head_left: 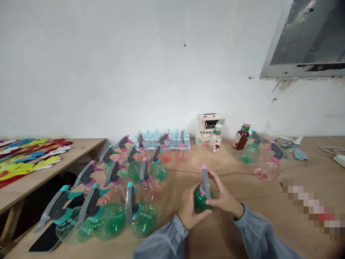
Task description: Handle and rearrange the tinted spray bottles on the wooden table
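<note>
A small round green spray bottle (199,203) stands upright between my hands near the middle of the table. Its collar and nozzle tip are pink, and its trigger head is grey. My left hand (188,208) wraps round the left side of the bottle. On the other side, the thumb and fingers of my right hand (224,197) grip it close to the collar and trigger. To the left stand several similar bottles, among them a green bottle (144,221) with a turquoise collar and a pink bottle (151,189).
Pale blue ice-pop moulds (172,138) and a paper bag (202,129) line the wall. Nearby are a clear bottle (216,140) and a dark red bottle (241,138). A phone (44,241) lies front left; coloured gloves (29,165) cover another table.
</note>
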`<state>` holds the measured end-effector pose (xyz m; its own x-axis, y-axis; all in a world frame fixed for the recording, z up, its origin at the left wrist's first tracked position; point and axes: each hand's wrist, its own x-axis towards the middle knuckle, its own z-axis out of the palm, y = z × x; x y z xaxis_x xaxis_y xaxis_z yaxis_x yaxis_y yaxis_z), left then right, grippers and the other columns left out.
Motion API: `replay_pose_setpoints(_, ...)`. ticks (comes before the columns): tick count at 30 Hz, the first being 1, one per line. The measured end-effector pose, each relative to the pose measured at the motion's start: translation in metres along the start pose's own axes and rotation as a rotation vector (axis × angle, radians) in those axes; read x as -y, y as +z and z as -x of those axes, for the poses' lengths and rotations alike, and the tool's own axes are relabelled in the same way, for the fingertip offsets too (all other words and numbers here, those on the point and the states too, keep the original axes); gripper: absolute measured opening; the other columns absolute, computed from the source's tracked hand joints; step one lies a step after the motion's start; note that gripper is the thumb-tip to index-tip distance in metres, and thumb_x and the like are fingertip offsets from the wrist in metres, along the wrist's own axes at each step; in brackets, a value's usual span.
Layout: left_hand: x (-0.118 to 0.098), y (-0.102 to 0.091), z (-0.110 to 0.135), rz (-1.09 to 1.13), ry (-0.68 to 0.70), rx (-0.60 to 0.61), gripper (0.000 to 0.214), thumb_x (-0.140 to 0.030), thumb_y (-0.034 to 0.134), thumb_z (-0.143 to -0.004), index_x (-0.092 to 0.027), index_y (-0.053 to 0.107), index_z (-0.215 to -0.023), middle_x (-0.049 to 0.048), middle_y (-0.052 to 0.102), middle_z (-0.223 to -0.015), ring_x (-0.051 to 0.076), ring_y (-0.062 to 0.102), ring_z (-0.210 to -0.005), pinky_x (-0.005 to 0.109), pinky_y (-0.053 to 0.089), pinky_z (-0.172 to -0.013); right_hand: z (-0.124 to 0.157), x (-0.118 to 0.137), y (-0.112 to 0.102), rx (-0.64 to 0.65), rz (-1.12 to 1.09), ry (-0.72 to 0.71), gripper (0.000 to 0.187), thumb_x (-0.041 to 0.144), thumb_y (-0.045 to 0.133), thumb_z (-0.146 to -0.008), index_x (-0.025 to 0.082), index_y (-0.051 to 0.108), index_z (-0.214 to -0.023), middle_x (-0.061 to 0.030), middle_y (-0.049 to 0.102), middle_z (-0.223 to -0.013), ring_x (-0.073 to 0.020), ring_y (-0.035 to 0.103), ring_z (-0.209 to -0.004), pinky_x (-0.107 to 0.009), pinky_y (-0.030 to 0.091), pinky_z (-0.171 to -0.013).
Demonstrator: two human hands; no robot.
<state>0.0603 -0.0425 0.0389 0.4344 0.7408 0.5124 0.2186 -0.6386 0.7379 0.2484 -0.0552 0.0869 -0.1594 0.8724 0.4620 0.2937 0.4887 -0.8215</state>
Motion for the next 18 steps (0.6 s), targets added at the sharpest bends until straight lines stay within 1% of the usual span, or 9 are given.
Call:
replay_pose_setpoints(2,-0.002,-0.002,-0.001,-0.029,0.007,0.002,0.084,-0.060,0.077,-0.070,-0.018,0.047,-0.136,0.0182,0.060,-0.128,0.036,0.059,-0.120,0.059,0.047,-0.103,0.003,-0.002,0.005,0.000,-0.011,0.018,0.100,0.055,0.084,-0.063,0.024,0.037,-0.146,-0.0165,0.046,-0.148,-0.0340,0.044,-0.138,-0.053,0.035,-0.116)
replay_pose_setpoints(3,-0.002,-0.002,-0.001,-0.043,0.006,0.018,0.085,-0.065,0.077,-0.067,-0.018,0.050,-0.133,0.0181,0.062,-0.126,0.037,0.060,-0.118,0.060,0.047,-0.102,0.005,-0.003,0.007,-0.006,-0.018,0.035,0.097,0.054,0.083,-0.065,0.025,0.039,-0.146,-0.0156,0.047,-0.148,-0.0331,0.049,-0.134,-0.052,0.038,-0.113)
replay_pose_setpoints(5,-0.003,-0.002,0.001,-0.055,0.013,0.069,0.090,-0.074,0.076,-0.060,-0.019,0.055,-0.128,0.0177,0.063,-0.122,0.038,0.061,-0.114,0.060,0.047,-0.100,0.006,-0.003,0.010,-0.013,-0.063,0.070,0.083,0.052,0.079,-0.070,0.028,0.044,-0.142,-0.0136,0.051,-0.144,-0.0274,0.063,-0.111,-0.049,0.051,-0.100)
replay_pose_setpoints(7,-0.001,-0.002,0.004,-0.017,0.053,0.082,0.092,-0.081,0.068,-0.063,-0.018,0.054,-0.129,0.0182,0.062,-0.124,0.038,0.060,-0.115,0.060,0.046,-0.101,0.006,-0.003,0.010,-0.029,-0.128,0.102,0.071,0.052,0.077,-0.073,0.029,0.051,-0.135,-0.0116,0.057,-0.138,-0.0198,0.067,-0.082,-0.043,0.058,-0.082)
replay_pose_setpoints(9,0.003,-0.001,0.005,0.064,0.095,-0.006,0.084,-0.079,0.053,-0.079,-0.016,0.050,-0.134,0.0188,0.059,-0.128,0.035,0.058,-0.120,0.056,0.046,-0.104,0.004,-0.004,0.003,-0.086,-0.183,0.142,0.061,0.055,0.076,-0.072,0.029,0.059,-0.124,-0.0092,0.066,-0.122,-0.0177,0.063,-0.070,-0.041,0.058,-0.074)
replay_pose_setpoints(11,0.006,-0.001,0.003,0.133,0.073,-0.161,0.065,-0.066,0.039,-0.094,-0.017,0.047,-0.135,0.0178,0.058,-0.129,0.030,0.058,-0.122,0.051,0.046,-0.106,0.002,-0.004,-0.006,-0.159,-0.252,0.187,0.054,0.063,0.073,-0.071,0.027,0.066,-0.111,-0.0070,0.071,-0.099,-0.0209,0.063,-0.071,-0.042,0.057,-0.075)
replay_pose_setpoints(12,0.008,-0.001,-0.001,0.148,0.032,-0.237,0.056,-0.058,0.036,-0.098,-0.018,0.047,-0.134,0.0166,0.058,-0.128,0.027,0.058,-0.121,0.048,0.046,-0.106,0.002,-0.004,-0.011,-0.180,-0.300,0.197,0.055,0.067,0.071,-0.070,0.026,0.068,-0.105,-0.0065,0.071,-0.090,-0.0231,0.064,-0.072,-0.044,0.056,-0.076)
replay_pose_setpoints(15,0.010,-0.002,-0.020,0.140,-0.099,-0.394,0.037,-0.045,0.042,-0.099,-0.020,0.050,-0.126,0.0133,0.061,-0.123,0.023,0.059,-0.118,0.044,0.046,-0.106,0.001,0.001,-0.018,-0.227,-0.422,0.182,0.058,0.075,0.065,-0.068,0.025,0.069,-0.098,-0.0070,0.069,-0.082,-0.0272,0.066,-0.078,-0.047,0.055,-0.080)
replay_pose_setpoints(18,0.016,-0.001,-0.048,0.076,-0.158,-0.523,0.033,-0.040,0.050,-0.096,-0.021,0.050,-0.122,0.0121,0.060,-0.123,0.023,0.058,-0.120,0.044,0.045,-0.107,0.004,0.005,-0.015,-0.212,-0.439,0.146,0.059,0.076,0.057,-0.073,0.025,0.070,-0.100,-0.0085,0.070,-0.085,-0.0292,0.067,-0.085,-0.048,0.053,-0.085)
